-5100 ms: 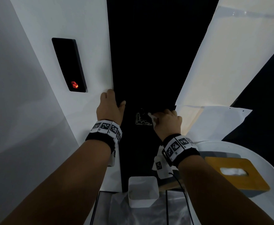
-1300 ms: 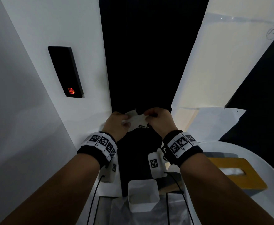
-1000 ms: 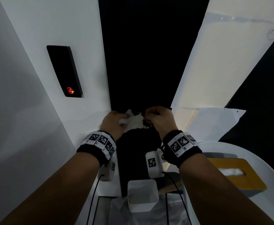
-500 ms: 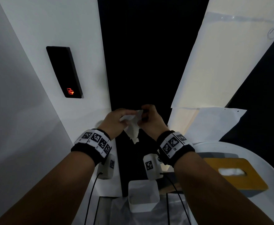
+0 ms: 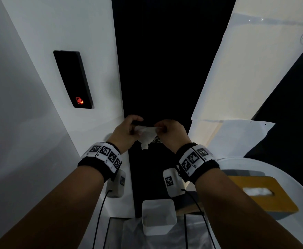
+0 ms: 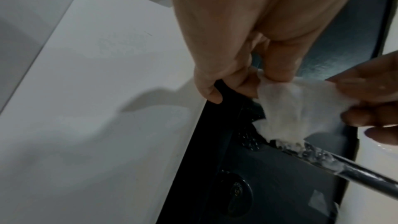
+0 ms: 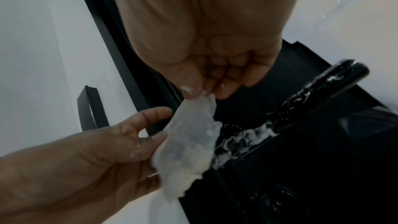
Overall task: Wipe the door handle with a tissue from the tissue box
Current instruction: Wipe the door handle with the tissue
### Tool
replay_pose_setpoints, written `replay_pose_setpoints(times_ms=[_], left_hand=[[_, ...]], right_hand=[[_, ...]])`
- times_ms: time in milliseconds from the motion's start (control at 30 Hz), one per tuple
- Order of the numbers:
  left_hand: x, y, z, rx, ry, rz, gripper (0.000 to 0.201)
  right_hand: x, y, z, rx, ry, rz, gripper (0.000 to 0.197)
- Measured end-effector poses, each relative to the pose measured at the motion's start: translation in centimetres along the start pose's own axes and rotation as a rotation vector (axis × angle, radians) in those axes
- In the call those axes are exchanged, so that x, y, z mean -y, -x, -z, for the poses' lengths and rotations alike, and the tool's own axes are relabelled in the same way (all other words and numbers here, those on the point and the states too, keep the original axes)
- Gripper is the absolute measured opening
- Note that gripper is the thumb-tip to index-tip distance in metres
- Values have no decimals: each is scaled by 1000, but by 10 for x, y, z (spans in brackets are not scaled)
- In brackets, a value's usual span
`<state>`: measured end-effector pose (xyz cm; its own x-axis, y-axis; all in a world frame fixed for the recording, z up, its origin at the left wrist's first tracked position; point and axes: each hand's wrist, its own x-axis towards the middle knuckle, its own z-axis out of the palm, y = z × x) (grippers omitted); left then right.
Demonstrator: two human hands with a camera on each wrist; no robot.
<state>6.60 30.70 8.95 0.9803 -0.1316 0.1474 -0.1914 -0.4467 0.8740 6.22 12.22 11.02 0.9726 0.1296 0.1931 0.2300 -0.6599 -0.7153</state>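
Observation:
A crumpled white tissue [image 5: 146,135] hangs stretched between both hands in front of the black door. My left hand [image 5: 127,131] pinches its left edge and my right hand [image 5: 168,131] pinches its right edge. In the left wrist view the tissue [image 6: 297,108] hangs just above the black door handle [image 6: 336,164], which carries white smears. The right wrist view shows the tissue [image 7: 191,144] beside the smeared handle [image 7: 301,105]. The tissue box [image 5: 261,194] with a yellow-brown top sits on the round white table at lower right.
A black card reader [image 5: 73,79] with a red light is on the white wall at left. A small white bin [image 5: 158,215] stands on the floor below the hands. The round white table [image 5: 297,178] is close on the right. White sheets [image 5: 236,137] cover the right wall.
Five seconds ago the right hand wiped the handle while the left rested on the door frame. Since then both hands took the tissue, lifted it off the handle and pulled it apart.

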Motion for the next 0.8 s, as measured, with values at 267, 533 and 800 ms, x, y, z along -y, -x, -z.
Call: replay_pose_setpoints(times_ms=[267,533,800], left_hand=[[-7,6,-4,112,-151,-39,33],[0,4,-16,-30,-399,-153,15],[-1,8,-46,-150,-377,-197,7]], right_hand=[[-10,-2,5,-78,73,-12,15],[-21,6,8,-1,227,-111,21],[-34,11,8,-42,377,-118,21]])
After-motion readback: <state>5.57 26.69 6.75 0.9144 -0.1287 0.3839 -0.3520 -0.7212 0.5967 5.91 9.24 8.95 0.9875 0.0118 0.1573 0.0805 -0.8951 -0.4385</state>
